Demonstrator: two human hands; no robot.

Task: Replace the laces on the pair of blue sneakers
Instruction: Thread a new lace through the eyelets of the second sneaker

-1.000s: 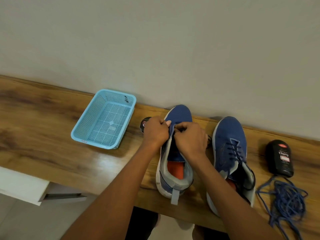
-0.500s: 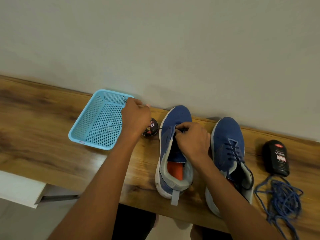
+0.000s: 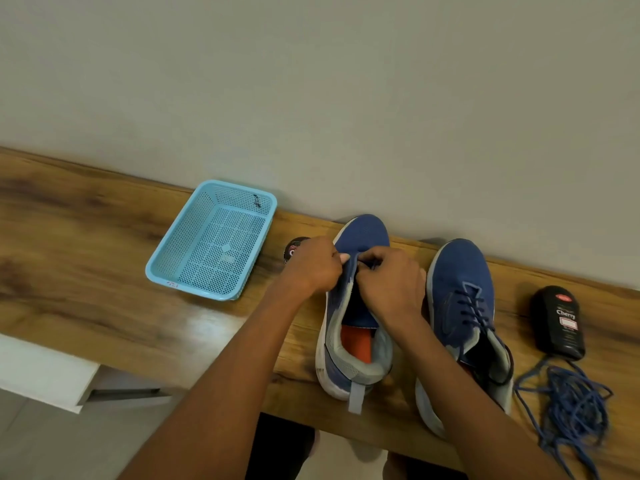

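Note:
Two blue sneakers stand on the wooden bench [image 3: 104,271], toes to the wall. The left sneaker [image 3: 362,233] shows an orange insole and a wide-open throat. Both hands meet over its front eyelets. My left hand [image 3: 313,266] pinches at the left eyelet flap with curled fingers. My right hand [image 3: 389,287] pinches a dark lace [image 3: 372,264] on the right side. The right sneaker [image 3: 459,271] is fully laced with a dark lace. A tangle of loose blue laces [image 3: 575,405] lies at the far right.
A light blue mesh basket [image 3: 239,187] sits left of the shoes near the wall. A small round polish tin [image 3: 293,249] peeks out behind my left hand. A black polish bottle [image 3: 559,323] lies right of the laced sneaker. A white cabinet [image 3: 41,372] stands below the bench.
My left hand swung out left toward the basket, drawing a thin dark lace, and has come back to the sneaker's eyelets. My right hand stayed on the shoe.

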